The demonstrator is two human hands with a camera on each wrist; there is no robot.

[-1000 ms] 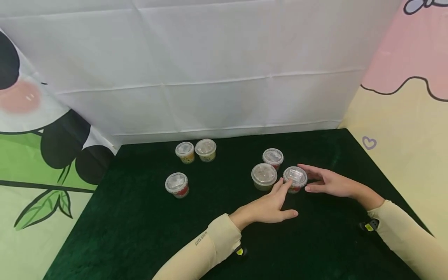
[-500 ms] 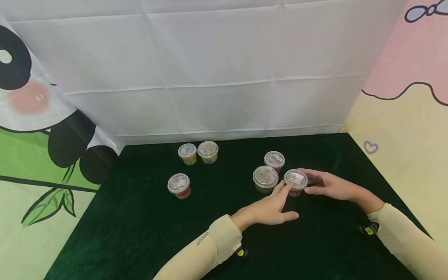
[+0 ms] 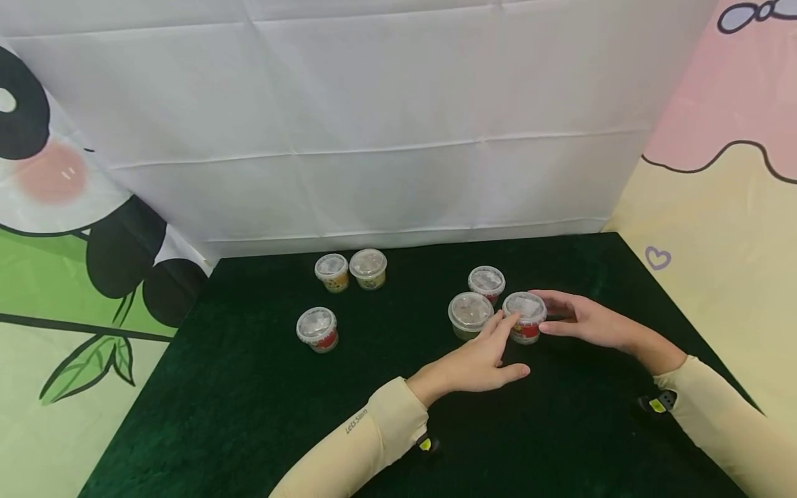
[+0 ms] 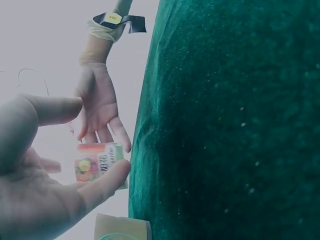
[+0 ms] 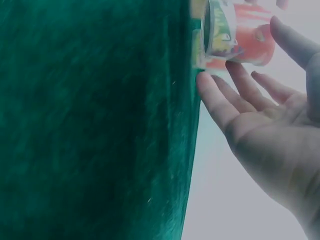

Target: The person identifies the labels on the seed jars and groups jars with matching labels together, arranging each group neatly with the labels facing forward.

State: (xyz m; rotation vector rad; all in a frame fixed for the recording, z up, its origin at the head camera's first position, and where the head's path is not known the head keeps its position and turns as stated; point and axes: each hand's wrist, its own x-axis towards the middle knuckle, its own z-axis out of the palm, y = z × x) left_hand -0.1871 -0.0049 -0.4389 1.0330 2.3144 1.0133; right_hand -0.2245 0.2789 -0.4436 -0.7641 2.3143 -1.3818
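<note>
A small lidded plastic tub with a red label (image 3: 526, 328) is between my two hands at the right of the table. My right hand (image 3: 588, 322) holds it from the right, thumb in front and fingers behind. In the right wrist view, the thumb and fingertips are at the side of the tub (image 5: 252, 35). My left hand (image 3: 476, 363) has its fingers extended, with fingertips at the tub's left side and the thumb held away. A wider lidded tub (image 3: 470, 311) stands just left of it, partly behind the left fingers, and another red-labelled tub (image 3: 487, 281) stands behind.
Further left stand a yellow-labelled tub (image 3: 332, 271) and a pale tub (image 3: 368, 268) side by side near the back edge. Another red-labelled tub (image 3: 317, 329) is in front of them. Dark green cloth (image 3: 249, 401) covers the table, with a white sheet (image 3: 386, 124) hanging behind.
The tub between the hands has turned: more red label faces me, and the printed patch on its lid no longer shows. My right fingers have closed in on it slightly.
</note>
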